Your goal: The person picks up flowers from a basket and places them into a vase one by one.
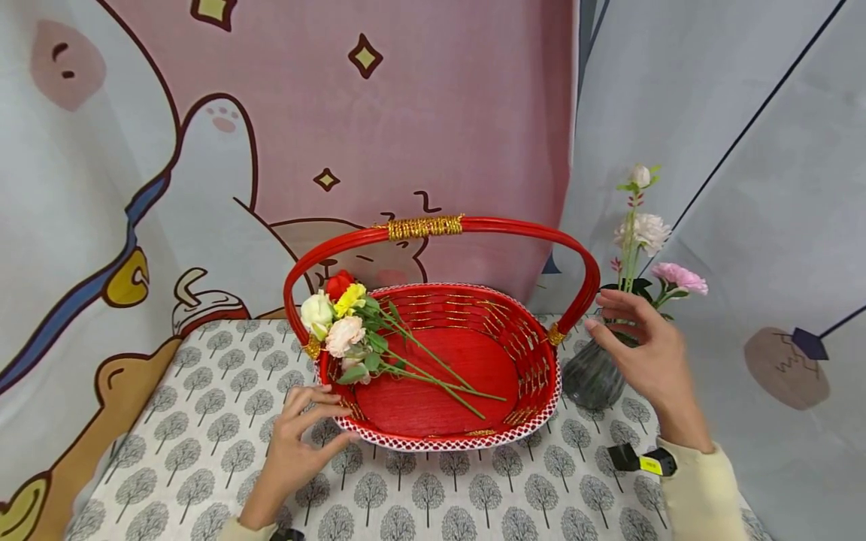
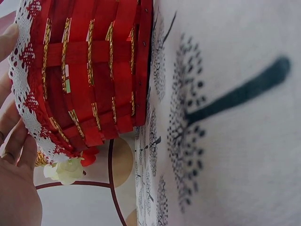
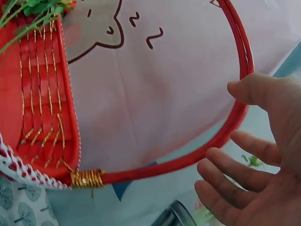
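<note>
A red woven basket (image 1: 446,443) with white lace trim stands on the cloth, its tall handle (image 1: 424,227) wrapped in gold cord. Inside, several artificial flowers (image 1: 345,336) lie with their heads against the left rim and green stems across the bottom. My left hand (image 1: 301,439) is at the front left rim, fingers extended and loosely spread; in the left wrist view the fingers (image 2: 16,141) lie by the lace edge. Beside the handle's right side, in front of the vase, my right hand (image 1: 646,349) has its fingers apart, holding nothing.
A grey glass vase (image 1: 591,376) with pink and white flowers (image 1: 646,233) stands right of the basket. A tree-patterned cloth (image 1: 223,443) covers the table. Behind it hangs a pink and white cartoon curtain (image 1: 460,113), with a pale grey one at the right.
</note>
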The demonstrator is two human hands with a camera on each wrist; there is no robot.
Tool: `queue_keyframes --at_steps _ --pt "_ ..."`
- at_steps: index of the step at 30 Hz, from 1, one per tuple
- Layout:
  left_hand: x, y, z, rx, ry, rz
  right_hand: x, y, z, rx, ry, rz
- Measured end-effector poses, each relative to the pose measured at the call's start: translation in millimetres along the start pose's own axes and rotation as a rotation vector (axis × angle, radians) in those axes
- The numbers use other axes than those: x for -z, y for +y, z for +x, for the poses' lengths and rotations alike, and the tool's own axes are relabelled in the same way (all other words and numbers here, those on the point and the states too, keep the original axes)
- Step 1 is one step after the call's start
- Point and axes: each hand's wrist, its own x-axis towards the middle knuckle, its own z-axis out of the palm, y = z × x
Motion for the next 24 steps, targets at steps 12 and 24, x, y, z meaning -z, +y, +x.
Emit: queue_keyframes --at_steps 12,24 --pt "-1.2 -2.6 -0.9 -0.012 0.01 -0.004 -25 -8 1.4 0.089 -0.123 0.07" --pt "-0.2 -0.3 0.1 -0.014 0.006 -0.005 -49 -10 10.2 0.05 -0.256 0.06"
